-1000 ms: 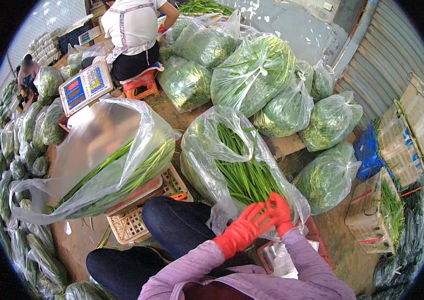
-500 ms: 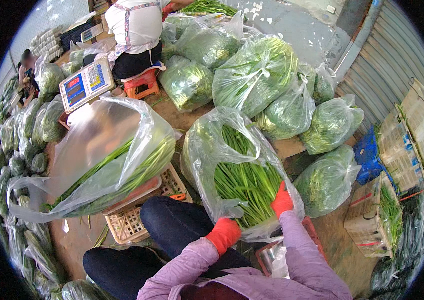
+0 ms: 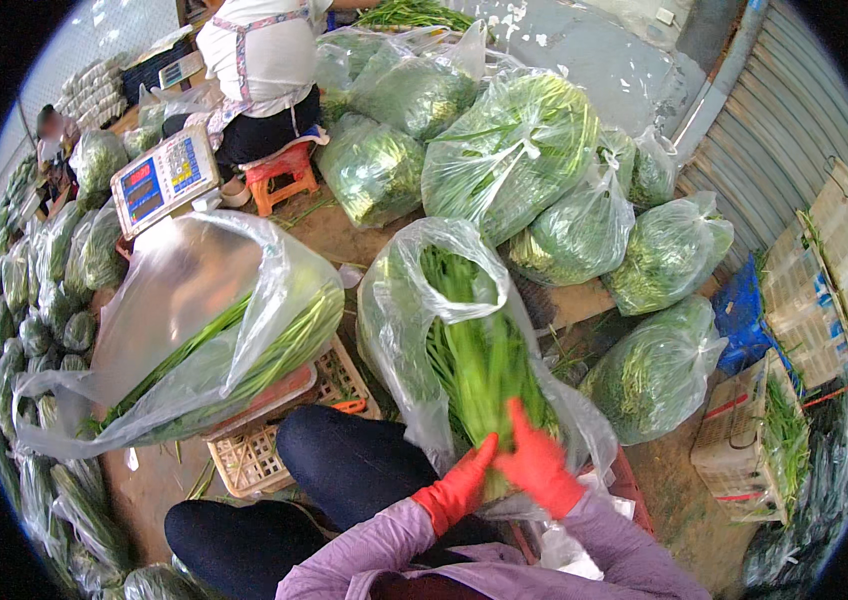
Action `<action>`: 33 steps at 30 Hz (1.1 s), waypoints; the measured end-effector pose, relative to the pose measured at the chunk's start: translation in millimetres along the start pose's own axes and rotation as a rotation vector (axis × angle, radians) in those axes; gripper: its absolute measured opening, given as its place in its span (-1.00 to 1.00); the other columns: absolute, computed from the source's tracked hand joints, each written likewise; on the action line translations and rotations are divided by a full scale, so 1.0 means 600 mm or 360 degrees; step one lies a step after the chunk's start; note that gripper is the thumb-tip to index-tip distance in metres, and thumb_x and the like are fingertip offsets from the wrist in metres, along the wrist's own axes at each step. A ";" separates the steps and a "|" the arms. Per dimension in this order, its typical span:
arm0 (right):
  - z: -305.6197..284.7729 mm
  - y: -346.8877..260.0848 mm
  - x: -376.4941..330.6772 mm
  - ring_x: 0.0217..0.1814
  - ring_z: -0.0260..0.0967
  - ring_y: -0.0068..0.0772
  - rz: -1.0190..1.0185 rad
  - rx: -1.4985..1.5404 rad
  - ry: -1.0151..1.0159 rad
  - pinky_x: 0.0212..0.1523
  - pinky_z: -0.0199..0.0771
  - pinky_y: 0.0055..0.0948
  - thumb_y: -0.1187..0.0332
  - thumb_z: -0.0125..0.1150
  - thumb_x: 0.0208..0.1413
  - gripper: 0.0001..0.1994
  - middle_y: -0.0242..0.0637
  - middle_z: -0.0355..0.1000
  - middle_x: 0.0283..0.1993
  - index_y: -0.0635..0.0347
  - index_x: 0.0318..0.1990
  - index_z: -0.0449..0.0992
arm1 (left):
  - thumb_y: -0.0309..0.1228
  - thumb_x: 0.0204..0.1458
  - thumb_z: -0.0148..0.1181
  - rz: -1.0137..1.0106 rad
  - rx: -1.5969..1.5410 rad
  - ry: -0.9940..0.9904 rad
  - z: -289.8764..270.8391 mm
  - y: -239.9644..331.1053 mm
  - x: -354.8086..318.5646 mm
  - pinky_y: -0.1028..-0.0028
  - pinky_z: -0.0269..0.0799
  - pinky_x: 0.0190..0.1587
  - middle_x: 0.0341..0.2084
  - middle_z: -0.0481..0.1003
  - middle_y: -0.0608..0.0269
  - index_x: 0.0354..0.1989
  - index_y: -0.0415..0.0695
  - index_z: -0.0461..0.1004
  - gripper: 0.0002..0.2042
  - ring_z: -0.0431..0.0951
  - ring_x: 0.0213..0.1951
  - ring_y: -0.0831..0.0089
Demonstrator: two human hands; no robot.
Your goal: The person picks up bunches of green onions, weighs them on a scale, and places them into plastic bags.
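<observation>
- Clear plastic bag (image 3: 384, 300): long green stalks (image 3: 479, 370) inside.
- Gloved left hand (image 3: 456, 490), gloved right hand (image 3: 544, 475): against stalks at bag's near end; cannot tell either grip.

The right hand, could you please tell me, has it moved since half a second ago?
Yes: the right hand has moved lower and slightly left in view, judged against the nearest tied bag on its right.

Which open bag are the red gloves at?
The middle open bag: the left hand and right hand are at its greens. The open bag on the left has no hand at it.
</observation>
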State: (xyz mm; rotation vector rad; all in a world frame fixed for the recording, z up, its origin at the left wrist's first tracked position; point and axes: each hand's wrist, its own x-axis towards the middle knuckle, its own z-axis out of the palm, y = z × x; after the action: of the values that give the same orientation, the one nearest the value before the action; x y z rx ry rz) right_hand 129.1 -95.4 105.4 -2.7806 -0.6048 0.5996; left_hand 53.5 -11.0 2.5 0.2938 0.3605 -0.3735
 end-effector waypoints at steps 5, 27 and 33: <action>0.089 0.135 0.051 -0.25 0.43 -0.22 -0.0012 0.1290 0.0422 -0.22 0.39 -0.38 0.14 0.17 0.06 -0.39 -0.21 0.45 -0.28 0.24 0.22 0.18 | -0.01 0.12 -0.04 0.0138 0.0159 0.0378 -0.029 0.013 0.011 0.18 0.50 -0.14 -0.15 0.47 0.11 0.07 -0.13 0.29 -0.52 0.52 -0.18 0.19; -0.033 0.132 0.011 -0.27 0.42 0.12 0.0022 0.0095 0.0823 -0.24 0.39 -0.06 0.09 0.26 -0.12 -0.35 0.07 0.45 -0.25 0.20 0.13 0.26 | -0.51 -0.08 0.10 0.0236 0.0521 0.0067 0.012 0.043 -0.054 0.49 0.45 -0.33 -0.31 0.50 0.23 0.12 -0.22 0.30 -0.51 0.50 -0.42 0.43; 0.051 0.083 -0.002 -0.27 0.41 0.17 0.0048 0.0472 0.0727 -0.27 0.40 -0.05 0.09 0.18 -0.03 -0.48 0.06 0.47 -0.31 0.24 0.02 0.35 | -0.26 0.05 0.07 -0.0107 0.0019 0.0076 -0.044 0.035 -0.027 0.27 0.39 -0.01 0.00 0.42 0.20 0.13 -0.18 0.28 -0.53 0.46 -0.04 0.26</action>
State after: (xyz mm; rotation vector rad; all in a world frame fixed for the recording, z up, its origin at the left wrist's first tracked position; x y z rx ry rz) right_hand 132.0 -135.9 63.6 -2.5199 -0.3423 0.0401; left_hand 40.2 21.7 -10.2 0.3033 0.4158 -0.4352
